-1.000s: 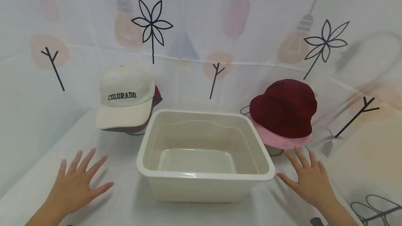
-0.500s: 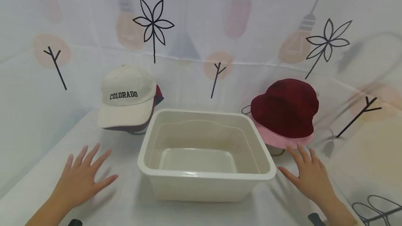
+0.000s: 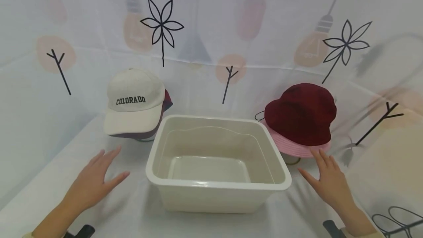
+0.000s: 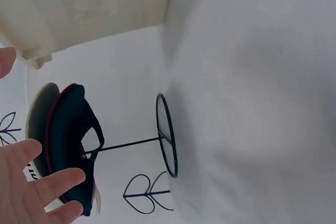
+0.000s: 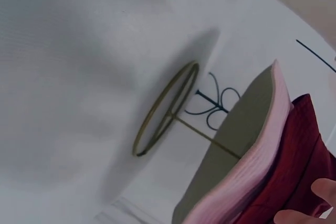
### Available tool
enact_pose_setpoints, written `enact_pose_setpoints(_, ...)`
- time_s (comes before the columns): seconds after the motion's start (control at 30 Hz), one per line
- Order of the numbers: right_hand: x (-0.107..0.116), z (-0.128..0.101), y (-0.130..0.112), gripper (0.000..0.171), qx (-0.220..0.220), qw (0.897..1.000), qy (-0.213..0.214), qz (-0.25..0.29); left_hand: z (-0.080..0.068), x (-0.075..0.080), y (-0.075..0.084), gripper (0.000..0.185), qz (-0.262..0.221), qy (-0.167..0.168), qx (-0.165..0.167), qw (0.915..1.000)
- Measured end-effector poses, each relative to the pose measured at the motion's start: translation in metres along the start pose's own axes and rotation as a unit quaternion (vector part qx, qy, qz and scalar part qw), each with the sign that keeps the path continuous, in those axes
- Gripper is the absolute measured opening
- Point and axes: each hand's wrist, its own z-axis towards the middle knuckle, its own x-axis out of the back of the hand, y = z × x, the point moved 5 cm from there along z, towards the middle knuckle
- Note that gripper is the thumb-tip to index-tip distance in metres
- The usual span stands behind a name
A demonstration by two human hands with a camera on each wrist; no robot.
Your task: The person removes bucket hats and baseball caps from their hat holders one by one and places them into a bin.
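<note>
Though stacked — lower caps [image 3: 138, 132] mostly hidden, stands [image 3: 290, 159] too.

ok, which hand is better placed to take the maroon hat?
Right, probably. The right hand is open, fingertips at the pink brim under the maroon hat. The left hand lies across the bin, nearer the white cap.

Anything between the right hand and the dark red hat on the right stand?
Nothing visible. The right hand is open, fingers reaching up to the pink brim under the dark red hat. The tub sits off to its left, clear of that path.
</note>
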Motion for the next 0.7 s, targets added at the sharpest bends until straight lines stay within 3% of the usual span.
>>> enact_pose_setpoints(0.27, -0.001, 0.006, 0.002, 0.076, -0.008, 0.999, 0.009, 0.044, 0.004, 0.007, 0.012, 0.086, -0.088, -0.008, 0.011, 0.9960)
enact_pose_setpoints(0.47, 0.000, 0.009, 0.003, 0.074, -0.020, 0.998, 0.020, 0.062, 0.007, 0.010, 0.017, 0.084, -0.125, -0.009, 0.025, 0.9918)
enact_pose_setpoints(0.7, 0.001, 0.014, 0.004, 0.074, -0.045, 0.995, 0.011, 0.088, 0.010, 0.013, 0.025, 0.081, -0.182, -0.006, 0.041, 0.9824)
